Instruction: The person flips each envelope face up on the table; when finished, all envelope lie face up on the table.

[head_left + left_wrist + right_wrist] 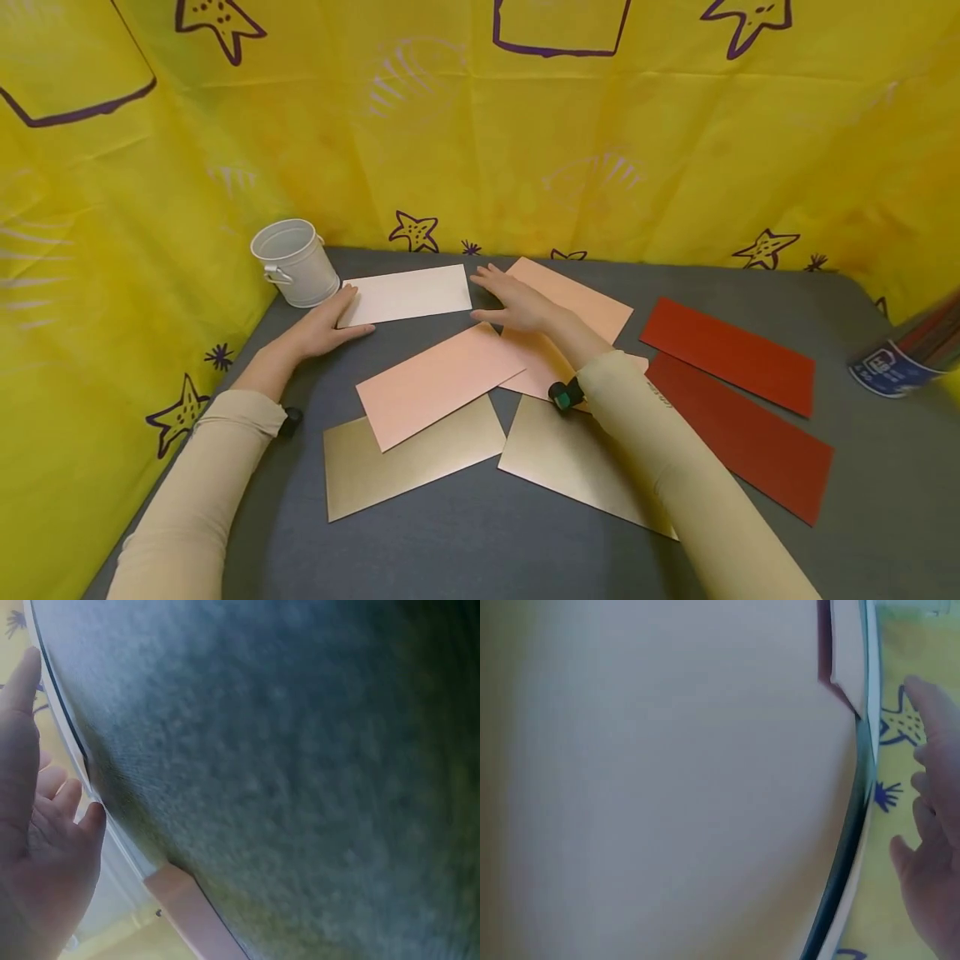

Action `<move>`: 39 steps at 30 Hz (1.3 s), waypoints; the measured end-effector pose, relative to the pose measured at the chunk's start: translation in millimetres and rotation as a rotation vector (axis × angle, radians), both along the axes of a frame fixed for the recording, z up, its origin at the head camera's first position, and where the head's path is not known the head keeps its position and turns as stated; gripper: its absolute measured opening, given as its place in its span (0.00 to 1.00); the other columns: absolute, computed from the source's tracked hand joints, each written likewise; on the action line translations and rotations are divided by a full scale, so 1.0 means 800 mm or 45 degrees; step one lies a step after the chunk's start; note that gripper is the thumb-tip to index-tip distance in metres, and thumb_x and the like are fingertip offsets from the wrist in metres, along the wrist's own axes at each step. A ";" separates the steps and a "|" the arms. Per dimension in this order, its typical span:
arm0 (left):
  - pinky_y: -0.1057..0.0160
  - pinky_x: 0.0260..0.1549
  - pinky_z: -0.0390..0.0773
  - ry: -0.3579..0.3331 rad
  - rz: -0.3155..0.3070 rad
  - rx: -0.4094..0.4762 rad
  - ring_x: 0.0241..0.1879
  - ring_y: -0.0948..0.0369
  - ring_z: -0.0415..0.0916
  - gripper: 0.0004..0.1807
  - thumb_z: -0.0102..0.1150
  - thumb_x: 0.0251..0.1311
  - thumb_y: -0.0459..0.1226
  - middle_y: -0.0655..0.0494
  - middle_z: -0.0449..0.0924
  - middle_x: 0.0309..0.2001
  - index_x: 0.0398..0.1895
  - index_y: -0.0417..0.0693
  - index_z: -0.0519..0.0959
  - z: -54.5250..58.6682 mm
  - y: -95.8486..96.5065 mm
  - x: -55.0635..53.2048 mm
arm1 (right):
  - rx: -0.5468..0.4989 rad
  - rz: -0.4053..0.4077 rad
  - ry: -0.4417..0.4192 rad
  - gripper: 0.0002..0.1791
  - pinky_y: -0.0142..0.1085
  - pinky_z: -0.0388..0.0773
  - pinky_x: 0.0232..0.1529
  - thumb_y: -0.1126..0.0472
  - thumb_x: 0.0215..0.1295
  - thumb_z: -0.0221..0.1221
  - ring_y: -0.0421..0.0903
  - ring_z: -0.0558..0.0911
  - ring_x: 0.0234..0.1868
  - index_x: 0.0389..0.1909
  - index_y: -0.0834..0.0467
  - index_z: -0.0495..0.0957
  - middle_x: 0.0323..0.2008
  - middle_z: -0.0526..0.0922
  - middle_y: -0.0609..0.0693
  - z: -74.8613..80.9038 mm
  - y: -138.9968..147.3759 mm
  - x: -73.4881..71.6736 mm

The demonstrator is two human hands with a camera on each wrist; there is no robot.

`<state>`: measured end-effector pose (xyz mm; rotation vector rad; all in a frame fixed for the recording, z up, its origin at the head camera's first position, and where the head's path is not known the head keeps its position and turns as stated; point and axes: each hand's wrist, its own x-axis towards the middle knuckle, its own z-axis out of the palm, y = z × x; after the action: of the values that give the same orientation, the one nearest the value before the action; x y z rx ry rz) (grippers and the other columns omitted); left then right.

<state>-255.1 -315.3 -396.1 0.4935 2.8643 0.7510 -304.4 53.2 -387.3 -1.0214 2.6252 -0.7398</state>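
White board (408, 292) lies flat at the far left of the grey table (405, 558). My left hand (322, 323) is at its left end, fingers loose and extended, thumb along the near edge, not clenched. My right hand (519, 304) is released, fingers spread, just off the board's right end; can't tell if it touches anything below. White bucket (300, 271) stands upright, just beyond my left fingers. Far peach board (581, 296) is partly behind my right hand; another, the middle peach board (534, 354), is partly under my right forearm. Nearer, pink board (442, 383) overlaps left gold board (427, 462); right gold board (573, 471) is beside it. To the right: bright red board (727, 354), dark red board (757, 450), then blue-labelled container (892, 372). Yellow cloth (480, 150) hangs behind.
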 end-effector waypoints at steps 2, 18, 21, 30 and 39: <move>0.40 0.69 0.42 -0.007 -0.008 -0.004 0.73 0.38 0.40 0.47 0.60 0.65 0.48 0.31 0.41 0.74 0.75 0.32 0.48 0.000 -0.003 0.000 | 0.030 0.007 -0.013 0.42 0.48 0.40 0.73 0.44 0.68 0.57 0.47 0.38 0.77 0.76 0.56 0.52 0.77 0.45 0.52 -0.002 -0.004 -0.004; 0.40 0.68 0.47 0.059 0.012 -0.117 0.72 0.38 0.48 0.38 0.56 0.68 0.47 0.31 0.52 0.72 0.72 0.32 0.58 -0.005 -0.007 0.002 | 0.178 0.025 -0.096 0.38 0.47 0.45 0.73 0.45 0.70 0.55 0.49 0.44 0.77 0.76 0.49 0.53 0.77 0.46 0.50 -0.010 -0.023 -0.023; 0.41 0.68 0.46 0.057 0.030 -0.142 0.72 0.38 0.46 0.38 0.55 0.69 0.47 0.31 0.51 0.72 0.72 0.32 0.58 -0.004 -0.007 0.003 | 0.193 0.008 -0.088 0.38 0.48 0.47 0.73 0.44 0.70 0.55 0.50 0.47 0.76 0.76 0.48 0.55 0.77 0.47 0.50 -0.011 -0.024 -0.024; 0.41 0.68 0.48 0.082 0.032 -0.156 0.72 0.40 0.49 0.34 0.52 0.71 0.48 0.35 0.54 0.72 0.71 0.36 0.62 -0.005 -0.011 0.002 | 0.195 -0.018 -0.054 0.37 0.49 0.48 0.72 0.43 0.69 0.56 0.49 0.47 0.76 0.75 0.49 0.58 0.76 0.52 0.48 -0.010 -0.026 -0.023; 0.43 0.63 0.62 0.303 -0.019 -0.126 0.62 0.42 0.69 0.22 0.52 0.71 0.42 0.38 0.74 0.60 0.61 0.36 0.75 -0.006 -0.012 0.005 | 0.238 0.015 0.113 0.34 0.46 0.51 0.72 0.45 0.70 0.56 0.49 0.49 0.76 0.73 0.53 0.62 0.73 0.61 0.50 -0.010 -0.031 -0.022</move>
<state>-251.4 -324.6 -400.6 0.6292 3.0934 0.5801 -322.3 28.1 -395.2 -1.0367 2.6987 -0.4448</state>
